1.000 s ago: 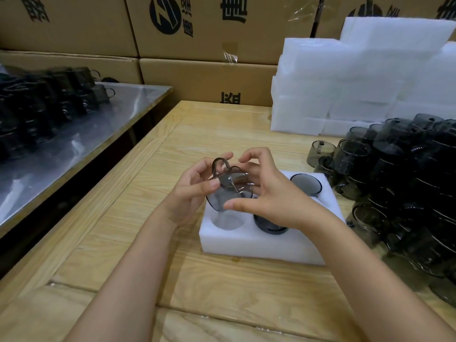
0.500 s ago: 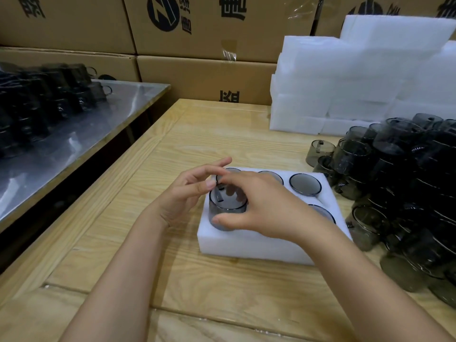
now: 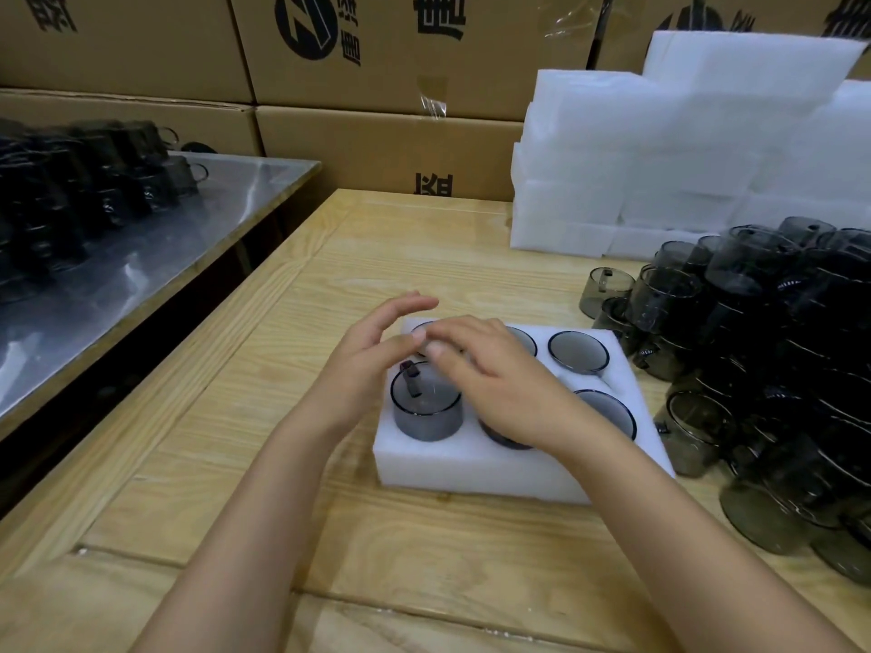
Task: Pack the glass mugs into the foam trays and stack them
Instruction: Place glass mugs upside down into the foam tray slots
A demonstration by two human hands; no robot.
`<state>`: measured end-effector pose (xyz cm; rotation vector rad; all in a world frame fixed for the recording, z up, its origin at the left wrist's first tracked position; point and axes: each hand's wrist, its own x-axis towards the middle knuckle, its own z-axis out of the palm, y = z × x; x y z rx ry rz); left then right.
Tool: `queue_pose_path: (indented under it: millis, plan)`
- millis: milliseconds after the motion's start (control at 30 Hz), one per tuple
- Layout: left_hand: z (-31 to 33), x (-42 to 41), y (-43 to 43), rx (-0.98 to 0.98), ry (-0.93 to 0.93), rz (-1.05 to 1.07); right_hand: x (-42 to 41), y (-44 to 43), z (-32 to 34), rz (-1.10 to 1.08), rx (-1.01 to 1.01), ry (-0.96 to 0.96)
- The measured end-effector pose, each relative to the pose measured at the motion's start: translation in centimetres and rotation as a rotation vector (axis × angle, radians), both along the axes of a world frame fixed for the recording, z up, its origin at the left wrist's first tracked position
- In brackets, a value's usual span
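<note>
Two bare human arms fill the lower half of the frame. The left forearm comes in from the bottom-left edge and the right forearm from the bottom-right corner, both uncovered along all of their visible length. The left hand and the right hand, near the middle of the frame, are bare too, with slim fingers and short, rounded fingernails. The fingertips are smeared by blur, so finer detail cannot be told.

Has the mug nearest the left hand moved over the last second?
Yes. The mug went down from above the foam tray into its near-left pocket.
</note>
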<state>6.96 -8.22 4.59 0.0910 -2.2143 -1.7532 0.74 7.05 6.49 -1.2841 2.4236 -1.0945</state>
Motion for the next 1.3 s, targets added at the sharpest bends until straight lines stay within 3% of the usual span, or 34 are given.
queue_pose_path:
  millis: [67,133,233,367,500,767,900,967,1033,1167,1233,1300]
  plan:
    - [0.1,0.0,1.3,-0.156,-0.004,0.176,0.1,-0.6,-0.3,-0.183,-0.063,0.001]
    - [0.0,0.0,2.6,-0.231,-0.032,0.266,0.4,-1.5,-0.5,-0.245,0.029,0.082]
    - [-0.1,-0.3,3.6,-0.369,-0.124,0.249,0.7,-2.5,-1.1,-0.236,0.306,0.199]
    - [-0.8,0.0,3.8,-0.622,-0.438,0.24,0.6,-2.2,-1.8,-0.261,0.629,0.397]
    - [-0.6,0.0,3.8,-0.652,-0.484,0.215,0.3,-2.5,-1.6,-0.24,0.737,0.334]
    - [-0.6,0.1,4.0,-0.737,-0.478,0.263,0.3,-2.2,-2.0,-0.235,0.627,0.342]
    - [-0.1,1.0,4.8,-0.922,-0.326,0.404,0.7,-0.9,-1.0,-0.247,0.26,0.208]
    - [0.1,1.7,5.4,-1.038,-0.207,0.417,0.6,0.7,-0.7,-0.323,0.13,0.291]
    - [0.0,2.3,6.3,-1.053,-0.174,0.32,-0.1,3.0,-1.1,-0.425,0.211,0.442]
    - [-1.7,2.5,7.8,-1.203,-0.317,0.152,-1.5,7.0,-2.0,-0.405,0.42,0.331]
    - [-2.3,2.3,7.6,-1.242,-0.339,0.143,-1.9,7.5,-2.3,-0.293,0.419,0.348]
    - [-2.5,2.2,7.4,-1.269,-0.34,0.142,-1.8,7.4,-2.4,-0.271,0.283,0.343]
